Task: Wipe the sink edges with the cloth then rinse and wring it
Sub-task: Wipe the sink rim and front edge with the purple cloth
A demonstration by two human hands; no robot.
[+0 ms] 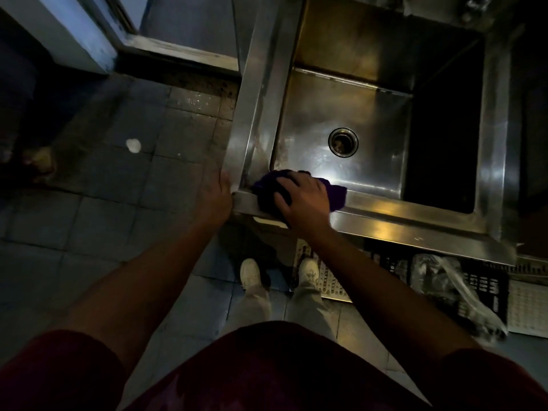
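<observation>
- Head view: the person stands at a steel sink and looks straight down on it; the light is dim.
- The cloth, dark purple, lies bunched on the sink's near rim close to the near-left corner, part on the flat edge and part hanging over the basin side.
- The right hand lies on top of the cloth with fingers spread and bent over the bunch, pressing it down on the rim; it appears to be gripping as well as pressing.
- The left hand rests against the outer left corner of the sink, fingers fairly straight, holding nothing; it looks like a brace.
- The basin is bare steel with the drain near its middle; no running water shows.
- Handling, as a judgement: the cloth looks soft, limp and light, so it will fold and slide under the palm rather than keep a shape. On smooth, possibly wet steel it may skid, so firm downward pressure with the fingers wrapped round the bunch seems the safer hold.
- For wringing, both hands would likely take it at opposite ends and twist; nothing fragile is involved.
- The wiping step looks to be in hand; rinsing and wringing are not yet done.
- Below the sink a black crate sits on the tiled floor.
</observation>
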